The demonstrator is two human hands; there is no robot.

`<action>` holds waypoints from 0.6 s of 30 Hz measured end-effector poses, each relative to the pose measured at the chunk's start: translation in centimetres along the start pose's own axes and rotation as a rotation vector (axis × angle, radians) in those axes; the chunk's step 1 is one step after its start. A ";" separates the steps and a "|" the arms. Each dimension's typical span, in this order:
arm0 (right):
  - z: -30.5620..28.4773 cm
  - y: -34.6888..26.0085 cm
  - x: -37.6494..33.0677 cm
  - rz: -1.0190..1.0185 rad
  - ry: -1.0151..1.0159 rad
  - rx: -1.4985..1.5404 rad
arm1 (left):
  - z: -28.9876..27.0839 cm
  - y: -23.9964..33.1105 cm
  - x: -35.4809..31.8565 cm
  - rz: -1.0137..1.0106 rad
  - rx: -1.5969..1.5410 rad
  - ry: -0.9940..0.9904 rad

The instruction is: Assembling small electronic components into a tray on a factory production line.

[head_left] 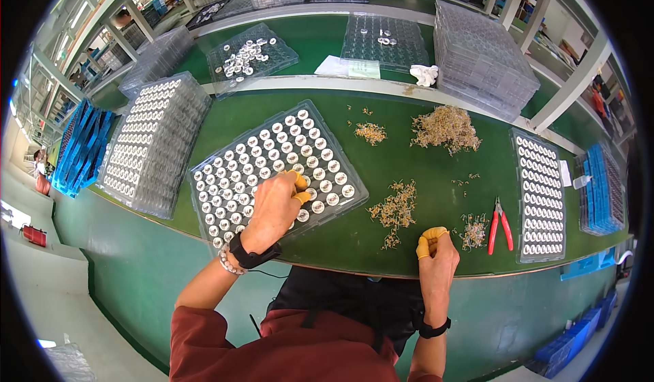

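Note:
My left hand (272, 205), with yellow finger cots, reaches over a clear plastic tray (358, 194) filled with rows of round white pieces (332, 199). Its fingers are bent together among the pieces at the tray's right part; whatever lies between the fingertips is hidden. Near the table's front edge, my right hand (438, 254) is closed in a pinch, also in yellow finger cots. Anything in that pinch is too small to make out. Left of it spreads a loose pile of tiny wire-leaded parts (395, 208); a smaller heap of leaded parts (474, 232) lies to its right.
Red-handled pliers (501, 229) lie right of the small heap. A larger pile of leaded parts (446, 129) sits farther back. Another filled tray (541, 198) is at the right. Stacked trays (153, 147) stand at the left, and a tall stack of clear trays (480, 58) at back right.

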State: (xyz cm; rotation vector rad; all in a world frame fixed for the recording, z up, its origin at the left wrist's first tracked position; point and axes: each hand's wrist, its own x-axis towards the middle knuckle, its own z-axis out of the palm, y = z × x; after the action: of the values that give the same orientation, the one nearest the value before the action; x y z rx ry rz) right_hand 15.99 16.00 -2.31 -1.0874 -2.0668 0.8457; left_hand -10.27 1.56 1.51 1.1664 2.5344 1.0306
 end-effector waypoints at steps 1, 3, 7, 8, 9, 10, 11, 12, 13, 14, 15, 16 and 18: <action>-0.1 0.0 0.0 0.015 -0.002 0.016 | 0.1 0.1 0.1 0.027 0.076 -0.025; -0.1 0.0 0.0 0.030 -0.003 0.031 | 0.2 0.0 0.2 0.054 0.151 -0.050; -0.4 0.0 -0.3 0.065 0.002 0.075 | 0.3 -0.1 0.4 0.044 0.130 -0.068; -0.5 0.0 -0.3 0.081 0.005 0.096 | 0.3 -0.1 0.5 0.034 0.091 -0.069; -0.5 0.0 -0.3 0.084 0.009 0.094 | 0.5 -0.1 0.4 0.052 0.043 -0.023; -0.6 0.0 -0.4 0.086 0.022 0.105 | 0.5 0.0 0.3 0.054 0.042 -0.028; -0.6 0.1 -0.5 0.088 0.035 0.115 | 0.4 0.1 0.2 0.070 0.053 -0.028; -0.6 0.3 -0.6 0.092 0.037 0.112 | 0.3 0.2 0.1 0.085 0.064 -0.027; -0.6 0.6 -0.7 0.069 0.049 0.138 | 0.3 0.1 0.2 0.132 0.076 -0.018; -0.6 0.8 -0.8 0.047 0.060 0.163 | 0.3 0.2 0.1 0.134 0.073 -0.022; -0.7 0.9 -1.1 0.047 0.068 0.188 | 0.2 0.5 -0.1 0.083 0.006 -0.001; -0.7 0.9 -1.4 0.052 0.073 0.185 | 0.2 0.7 -0.2 0.033 -0.060 0.017; -0.6 0.7 -2.0 0.109 0.063 0.457 | -0.3 1.1 -0.8 -0.038 -0.165 0.017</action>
State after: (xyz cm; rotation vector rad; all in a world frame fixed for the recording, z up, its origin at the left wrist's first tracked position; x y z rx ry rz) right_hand 17.64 14.72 -2.99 -0.9601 -1.6581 1.2465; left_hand -9.16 1.31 2.37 1.0650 2.4204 1.2190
